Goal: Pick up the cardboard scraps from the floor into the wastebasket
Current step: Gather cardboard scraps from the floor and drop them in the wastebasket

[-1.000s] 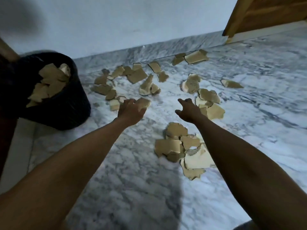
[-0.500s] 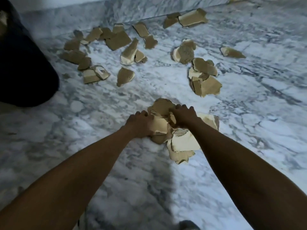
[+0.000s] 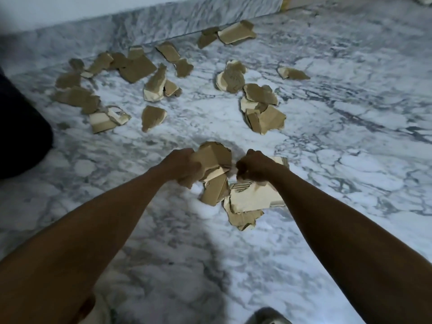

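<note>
A near pile of brown cardboard scraps (image 3: 247, 202) lies on the marble floor in the middle of the view. My left hand (image 3: 183, 167) is closed on the pile's top brown scraps (image 3: 214, 155). My right hand (image 3: 253, 167) is closed on the pale scraps at the pile's right side. Several more scraps are scattered farther back: a left cluster (image 3: 77, 97), a middle cluster (image 3: 155, 85) and a right cluster (image 3: 261, 106). The black wastebasket (image 3: 21, 136) shows only as a dark side at the left edge.
A marble skirting (image 3: 198, 17) and white wall close off the far side, with two scraps (image 3: 236, 32) against it. Bare marble floor (image 3: 350, 160) spreads to the right. A grey rounded shape (image 3: 266, 316) sits at the bottom edge.
Both hands dropped from mid-air onto the near pile and closed on its scraps. The view tilted down, so the wastebasket slid mostly out at the left.
</note>
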